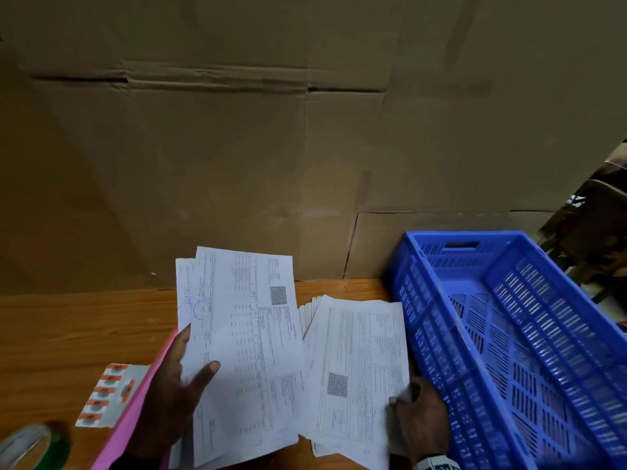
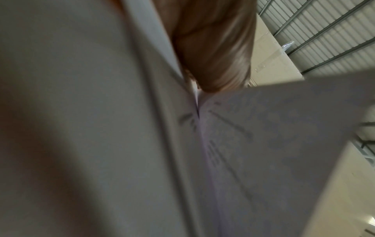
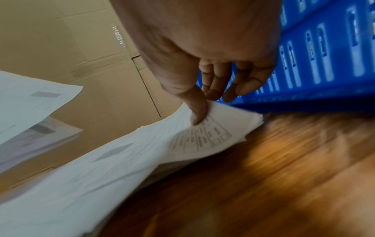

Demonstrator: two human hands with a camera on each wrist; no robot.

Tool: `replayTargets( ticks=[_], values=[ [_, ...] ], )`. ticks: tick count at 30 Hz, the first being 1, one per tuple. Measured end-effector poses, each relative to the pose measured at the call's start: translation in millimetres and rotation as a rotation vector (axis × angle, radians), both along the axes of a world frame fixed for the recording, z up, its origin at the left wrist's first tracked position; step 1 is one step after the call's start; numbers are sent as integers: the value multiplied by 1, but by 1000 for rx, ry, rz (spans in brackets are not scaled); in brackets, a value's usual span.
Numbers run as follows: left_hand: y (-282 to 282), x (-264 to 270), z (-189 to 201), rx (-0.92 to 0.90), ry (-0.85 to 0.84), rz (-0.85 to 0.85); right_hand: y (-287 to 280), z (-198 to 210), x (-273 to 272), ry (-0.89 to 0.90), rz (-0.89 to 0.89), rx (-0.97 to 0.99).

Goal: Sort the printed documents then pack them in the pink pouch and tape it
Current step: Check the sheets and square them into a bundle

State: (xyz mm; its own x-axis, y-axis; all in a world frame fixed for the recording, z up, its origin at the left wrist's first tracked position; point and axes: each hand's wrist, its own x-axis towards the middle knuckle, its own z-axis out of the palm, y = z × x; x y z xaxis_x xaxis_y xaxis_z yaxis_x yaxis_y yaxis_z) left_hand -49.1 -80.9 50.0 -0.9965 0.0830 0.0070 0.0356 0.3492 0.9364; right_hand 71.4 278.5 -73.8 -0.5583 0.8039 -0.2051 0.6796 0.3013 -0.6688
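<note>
My left hand (image 1: 176, 385) holds a bunch of printed documents (image 1: 247, 337) raised above the table, thumb on the top sheet. The left wrist view shows these sheets (image 2: 263, 144) close up with a fingertip (image 2: 217, 48) against them. A second stack of printed documents (image 1: 359, 368) lies on the wooden table (image 1: 74, 334). My right hand (image 1: 420, 422) pinches the near corner of its top sheets; in the right wrist view the thumb (image 3: 198, 110) presses the lifted corner of that stack (image 3: 182, 144). The pink pouch (image 1: 132, 415) lies under my left hand, mostly hidden.
A blue slatted crate (image 1: 509, 334) stands at the right, touching the stack's side. A sheet of orange-and-white labels (image 1: 108, 395) lies left of the pouch. A roll of tape (image 1: 30, 446) sits at the bottom left corner. Cardboard boxes (image 1: 271, 147) wall off the back.
</note>
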Motion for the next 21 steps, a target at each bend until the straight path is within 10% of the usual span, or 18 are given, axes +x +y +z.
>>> replayTargets(
  ticks=[8,16,21],
  values=[
    [-10,-6,-11,-132,73,-211,1,20,3,310,111,67],
    [2,-7,-11,-181,18,-208,5,88,-15,785,48,-460],
    [21,2,0,-44,-77,-214,-36,93,-29,632,226,-665]
  ],
)
